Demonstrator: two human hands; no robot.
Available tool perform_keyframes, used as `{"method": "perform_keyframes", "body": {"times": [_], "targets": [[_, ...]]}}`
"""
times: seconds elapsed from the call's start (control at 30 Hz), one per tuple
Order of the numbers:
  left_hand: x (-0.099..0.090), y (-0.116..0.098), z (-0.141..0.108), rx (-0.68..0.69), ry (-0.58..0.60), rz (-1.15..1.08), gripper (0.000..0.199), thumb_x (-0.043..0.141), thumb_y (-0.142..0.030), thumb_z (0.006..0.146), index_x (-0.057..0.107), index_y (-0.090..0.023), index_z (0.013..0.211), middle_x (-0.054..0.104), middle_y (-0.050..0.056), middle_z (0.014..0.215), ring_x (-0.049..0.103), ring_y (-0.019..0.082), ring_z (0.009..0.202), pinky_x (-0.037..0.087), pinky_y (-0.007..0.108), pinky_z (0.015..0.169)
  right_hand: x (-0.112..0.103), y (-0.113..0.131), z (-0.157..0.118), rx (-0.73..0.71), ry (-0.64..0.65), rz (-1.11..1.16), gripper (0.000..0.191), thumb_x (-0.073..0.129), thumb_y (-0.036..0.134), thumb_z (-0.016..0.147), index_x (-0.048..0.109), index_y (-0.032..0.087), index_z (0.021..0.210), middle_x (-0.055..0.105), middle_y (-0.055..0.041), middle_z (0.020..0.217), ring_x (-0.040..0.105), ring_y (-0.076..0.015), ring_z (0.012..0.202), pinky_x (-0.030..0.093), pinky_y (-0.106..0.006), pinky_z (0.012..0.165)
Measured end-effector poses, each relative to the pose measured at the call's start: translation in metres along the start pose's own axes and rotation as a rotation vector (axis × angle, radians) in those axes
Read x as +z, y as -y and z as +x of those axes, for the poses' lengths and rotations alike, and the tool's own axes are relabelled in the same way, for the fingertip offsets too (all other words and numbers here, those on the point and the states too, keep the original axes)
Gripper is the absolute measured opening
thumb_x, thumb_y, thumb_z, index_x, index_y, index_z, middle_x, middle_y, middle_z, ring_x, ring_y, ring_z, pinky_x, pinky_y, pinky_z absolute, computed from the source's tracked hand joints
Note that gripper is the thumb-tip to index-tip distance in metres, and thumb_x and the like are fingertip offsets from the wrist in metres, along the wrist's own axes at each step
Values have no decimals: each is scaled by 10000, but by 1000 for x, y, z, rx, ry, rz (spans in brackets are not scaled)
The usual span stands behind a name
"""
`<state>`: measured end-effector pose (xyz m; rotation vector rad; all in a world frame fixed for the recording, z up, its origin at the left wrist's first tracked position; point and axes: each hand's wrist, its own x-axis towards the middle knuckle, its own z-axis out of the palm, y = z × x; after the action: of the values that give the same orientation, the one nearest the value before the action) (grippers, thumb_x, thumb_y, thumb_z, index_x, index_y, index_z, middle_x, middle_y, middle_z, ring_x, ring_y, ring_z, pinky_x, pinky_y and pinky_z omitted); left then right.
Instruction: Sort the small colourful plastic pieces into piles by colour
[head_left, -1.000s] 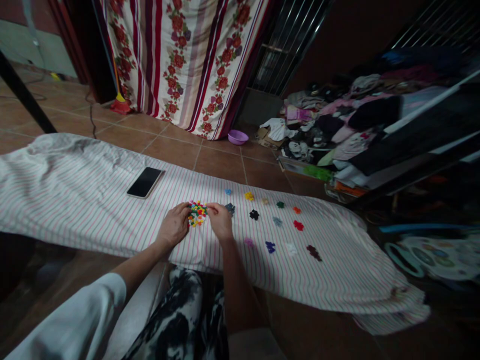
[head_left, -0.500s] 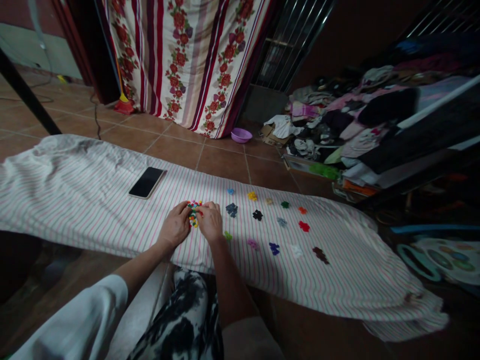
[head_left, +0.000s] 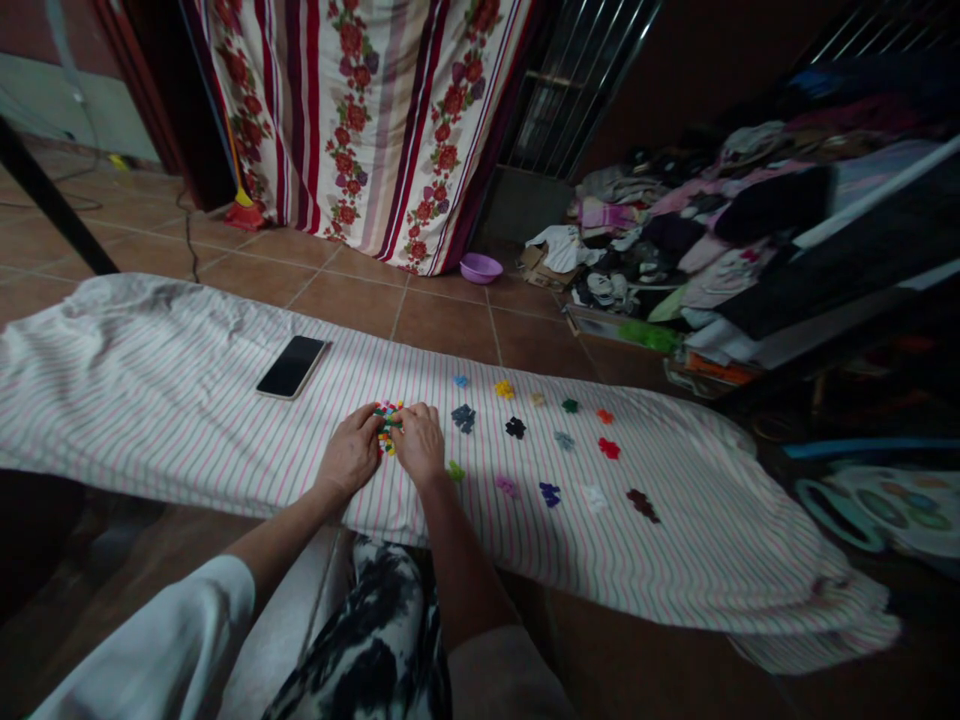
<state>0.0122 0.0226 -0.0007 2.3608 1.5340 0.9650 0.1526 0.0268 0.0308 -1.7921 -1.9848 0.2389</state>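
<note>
A cluster of small multicoloured plastic pieces (head_left: 389,412) lies on the striped cloth, between my two hands. My left hand (head_left: 351,448) curls at the cluster's left side, its thumb and fingertips closed at the pieces. From the right, my right hand (head_left: 420,440) reaches over the cluster with bent fingers pinching at it. Something green shows between the thumbs, too small to make out exactly. Just right of my right hand are piles sorted by colour: dark grey (head_left: 463,418), light blue (head_left: 460,381) and lime green (head_left: 455,470).
Farther right sit several more piles, among them yellow (head_left: 504,389), black (head_left: 515,428), red (head_left: 608,448), purple (head_left: 550,494) and brown (head_left: 643,505). A phone (head_left: 292,366) lies on the striped cloth (head_left: 187,400) at left. Beyond are a purple basin (head_left: 481,267) and heaped clothes (head_left: 705,230).
Both hands stay at the multicoloured cluster, with only slight finger movement. The right fingers sit a little differently over the pieces. The camera view has shifted slightly.
</note>
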Motion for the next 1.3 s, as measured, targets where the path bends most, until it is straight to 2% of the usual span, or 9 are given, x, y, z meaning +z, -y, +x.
{"method": "perform_keyframes", "body": {"times": [0.3, 0.6, 0.73, 0.97, 1.13, 1.3], "targets": [[1, 2, 0, 11, -8, 5, 345, 374, -134, 865, 578, -170, 1141, 561, 126, 1306, 532, 238, 1221, 456, 447, 1049, -3, 2, 1, -47, -20, 60, 120, 552, 169, 858, 640, 224, 917, 653, -51, 981, 513, -217, 1000, 399, -329, 899], [4, 4, 0, 35, -27, 23, 340, 371, -137, 864, 566, -156, 1142, 563, 147, 1300, 524, 244, 1233, 457, 453, 1051, -6, 3, 2, 10, -52, 151, 148, 534, 179, 868, 632, 258, 945, 708, -10, 956, 568, -199, 942, 415, -300, 837], [4, 5, -1, 38, -22, 34, 334, 370, -150, 868, 564, -155, 1141, 565, 146, 1297, 534, 245, 1220, 455, 451, 1053, -11, 0, 1, 5, -68, 180, 222, 492, 173, 905, 647, 262, 1037, 715, -7, 983, 590, -183, 940, 407, -296, 873], [7, 9, -2, 128, -27, 66, 328, 375, -171, 850, 563, -157, 1119, 593, 158, 1231, 511, 275, 1244, 461, 480, 1038, -22, -7, -7, 22, -131, 204, 234, 460, 212, 946, 682, 258, 1003, 721, -5, 1012, 601, -168, 966, 408, -285, 918], [10, 13, -2, 161, -32, 78, 331, 404, -184, 813, 568, -183, 1100, 615, 142, 1183, 510, 287, 1245, 474, 499, 1019, -37, -27, -8, 91, -243, 298, 242, 466, 241, 923, 699, 247, 989, 729, -26, 992, 629, -173, 927, 449, -295, 892], [8, 13, -2, 155, -16, 102, 316, 390, -192, 827, 560, -165, 1092, 603, 159, 1195, 498, 298, 1256, 461, 493, 1030, -62, -68, -8, 253, -384, 463, 244, 493, 297, 856, 700, 248, 975, 738, -23, 936, 664, -169, 842, 504, -293, 808]]}}
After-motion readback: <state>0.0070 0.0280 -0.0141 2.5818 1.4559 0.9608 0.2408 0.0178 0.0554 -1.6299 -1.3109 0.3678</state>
